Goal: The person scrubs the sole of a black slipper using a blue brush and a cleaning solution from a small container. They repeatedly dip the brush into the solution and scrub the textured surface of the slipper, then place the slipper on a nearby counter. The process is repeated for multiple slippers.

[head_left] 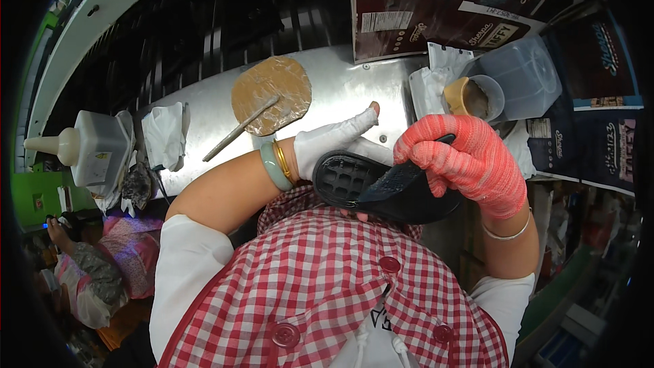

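Note:
A black shoe sole [340,178] with a grid of hollows at its left end is held close in front of my apron. My left hand [337,138], in a white glove with bare fingertips, grips it from the far side. Its thumb sticks up and away, and fingertips peek out below the sole's near edge. My right hand [470,153], in a red knitted glove, is closed around a dark brush [390,184]. The bristles lie against the sole's upper face, near its middle. Part of the brush handle is hidden by my fingers.
On the metal bench [204,95] lies a round tan lid [269,88] with a stick [235,133] across it. A nozzle bottle [95,146] stands left, beside white cloth [165,135]. A yellow-handled cup [477,97], clear plastic container [524,75] and dark cartons [422,13] stand right. Another person [102,266] is at left.

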`<state>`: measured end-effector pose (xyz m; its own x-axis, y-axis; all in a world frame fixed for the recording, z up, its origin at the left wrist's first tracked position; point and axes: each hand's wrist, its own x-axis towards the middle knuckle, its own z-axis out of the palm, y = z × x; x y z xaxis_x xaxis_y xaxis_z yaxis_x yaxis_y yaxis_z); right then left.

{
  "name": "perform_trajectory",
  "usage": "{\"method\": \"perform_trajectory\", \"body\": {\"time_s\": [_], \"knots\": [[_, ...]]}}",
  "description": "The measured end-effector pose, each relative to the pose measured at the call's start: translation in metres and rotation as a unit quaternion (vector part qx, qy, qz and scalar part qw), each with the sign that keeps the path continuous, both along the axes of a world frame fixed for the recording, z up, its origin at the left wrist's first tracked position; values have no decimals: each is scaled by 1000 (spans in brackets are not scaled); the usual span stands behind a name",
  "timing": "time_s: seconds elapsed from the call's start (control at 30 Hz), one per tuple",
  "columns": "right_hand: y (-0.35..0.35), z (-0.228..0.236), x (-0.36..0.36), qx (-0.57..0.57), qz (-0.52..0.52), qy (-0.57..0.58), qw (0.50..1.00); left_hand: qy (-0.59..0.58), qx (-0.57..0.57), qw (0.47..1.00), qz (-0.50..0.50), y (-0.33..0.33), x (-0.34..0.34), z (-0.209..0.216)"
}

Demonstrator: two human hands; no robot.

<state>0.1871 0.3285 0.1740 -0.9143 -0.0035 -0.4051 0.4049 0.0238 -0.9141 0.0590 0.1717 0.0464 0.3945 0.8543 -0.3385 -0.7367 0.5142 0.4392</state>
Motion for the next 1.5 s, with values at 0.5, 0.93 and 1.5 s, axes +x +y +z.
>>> {"method": "perform_trajectory", "body": {"time_s": [0.5,0.93,1.5], "knots": [[69,-37,74,117,-426,246,863,236,160,902,324,-17,-20,21],[103,-79,63,169,-472,156,851,-59,-103,927,355,-63,42,-29],[-15,-45,51,-72,-474,254,840,-207,126,925,294,15,37,16]]}}
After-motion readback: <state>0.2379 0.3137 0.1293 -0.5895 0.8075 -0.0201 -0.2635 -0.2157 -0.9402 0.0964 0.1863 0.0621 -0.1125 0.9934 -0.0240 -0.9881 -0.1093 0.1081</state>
